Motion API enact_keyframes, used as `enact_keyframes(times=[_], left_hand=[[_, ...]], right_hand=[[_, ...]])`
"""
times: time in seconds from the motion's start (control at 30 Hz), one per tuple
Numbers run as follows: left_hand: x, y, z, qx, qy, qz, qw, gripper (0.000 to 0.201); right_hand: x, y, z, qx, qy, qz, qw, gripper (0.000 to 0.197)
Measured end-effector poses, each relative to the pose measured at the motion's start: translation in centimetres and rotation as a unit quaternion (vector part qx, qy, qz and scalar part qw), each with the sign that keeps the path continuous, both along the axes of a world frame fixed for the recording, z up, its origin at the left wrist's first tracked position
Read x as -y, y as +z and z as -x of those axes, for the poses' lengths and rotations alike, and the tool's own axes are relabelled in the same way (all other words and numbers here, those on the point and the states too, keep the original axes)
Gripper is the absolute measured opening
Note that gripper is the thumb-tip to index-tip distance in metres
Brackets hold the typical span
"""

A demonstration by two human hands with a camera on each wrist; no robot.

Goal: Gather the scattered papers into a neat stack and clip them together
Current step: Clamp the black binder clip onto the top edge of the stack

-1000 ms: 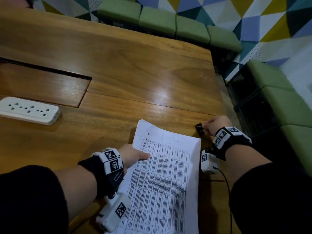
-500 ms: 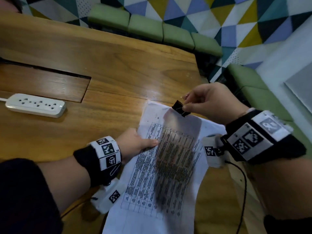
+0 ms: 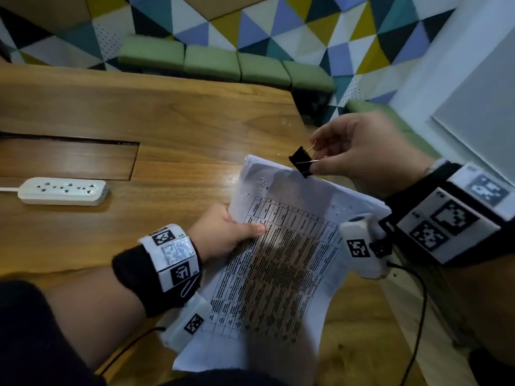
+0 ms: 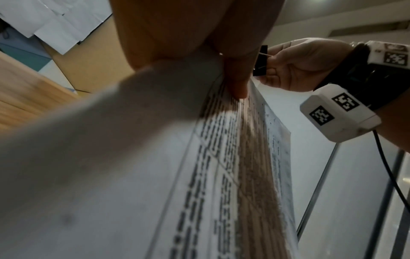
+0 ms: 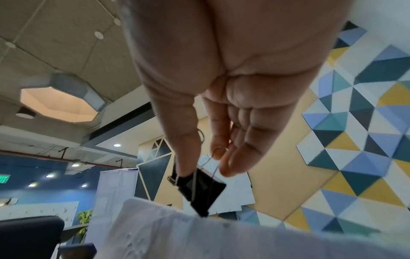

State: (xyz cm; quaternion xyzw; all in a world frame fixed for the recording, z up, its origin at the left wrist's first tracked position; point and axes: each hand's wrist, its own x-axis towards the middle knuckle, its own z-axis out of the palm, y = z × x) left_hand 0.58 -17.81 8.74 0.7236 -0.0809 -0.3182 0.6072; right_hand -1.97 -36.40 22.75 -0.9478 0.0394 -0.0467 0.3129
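Beside the power strip (image 3: 62,191), hands clamped: left (image 3: 223,232) on papers (image 3: 278,260), right (image 3: 362,151) on binder clip (image 3: 302,161).

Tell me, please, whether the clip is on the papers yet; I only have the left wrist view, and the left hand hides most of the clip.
Observer: It seems not. In the right wrist view the clip points mouth-down and its tip just meets the top edge of the papers; no sheet shows between its sides.
Operator: How does the right hand hold it?
Observer: The right hand pinches the two wire handles between thumb and fingers.
Operator: Is anything else on the table?
Observer: In the head view a white power strip lies on the table, well to the left of the papers.
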Motion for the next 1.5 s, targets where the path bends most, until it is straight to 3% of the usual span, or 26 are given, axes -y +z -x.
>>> enact_keyframes(times=[0.27, 0.43, 0.6, 0.97, 1.03, 1.1, 1.2, 1.23, 1.37, 1.5], left_hand=[[0.8, 1.0, 0.9, 0.024, 0.012, -0.003, 1.0, 0.014], [1.3, 1.2, 2.0, 0.076, 0.003, -0.052, 0.996, 0.031], [1.7, 1.5, 3.0, 0.098, -0.006, -0.065, 0.993, 0.032], [1.5, 2.2, 3.9, 0.151, -0.014, -0.062, 0.987, 0.039], [1.4, 2.2, 3.6, 0.134, -0.013, -0.056, 0.989, 0.03], [1.3, 2.3, 3.4, 0.119, -0.01, -0.049, 0.992, 0.029], [1.4, 2.6, 3.1, 0.095, -0.005, -0.041, 0.995, 0.042], [1.4, 2.6, 3.0, 0.086, 0.001, -0.041, 0.995, 0.047], [1.6, 2.3, 2.7, 0.056, 0.023, -0.037, 0.997, 0.021], [1.4, 2.0, 2.6, 0.038, 0.027, -0.042, 0.998, 0.028]], right_hand=[[-1.3, 1.0, 2.7, 0.028, 0.01, 0.279, 0.96, 0.026], [-2.0, 0.7, 3.4, 0.066, 0.032, 0.381, 0.922, 0.015], [-1.6, 1.5, 3.3, 0.025, 0.048, 0.337, 0.94, 0.026], [-1.6, 2.7, 3.3, -0.042, 0.11, 0.269, 0.956, 0.03], [-1.3, 2.3, 3.4, -0.023, 0.114, 0.254, 0.96, 0.038], [-1.1, 1.4, 3.6, 0.049, 0.097, 0.252, 0.962, 0.039], [-1.7, -0.6, 4.5, 0.189, 0.06, 0.243, 0.949, 0.011], [-2.0, -1.5, 4.8, 0.219, 0.056, 0.241, 0.944, 0.011], [-3.3, -4.9, 5.4, 0.2, 0.1, 0.189, 0.956, 0.016], [-2.7, -4.9, 5.1, 0.217, 0.067, 0.155, 0.961, 0.026]])
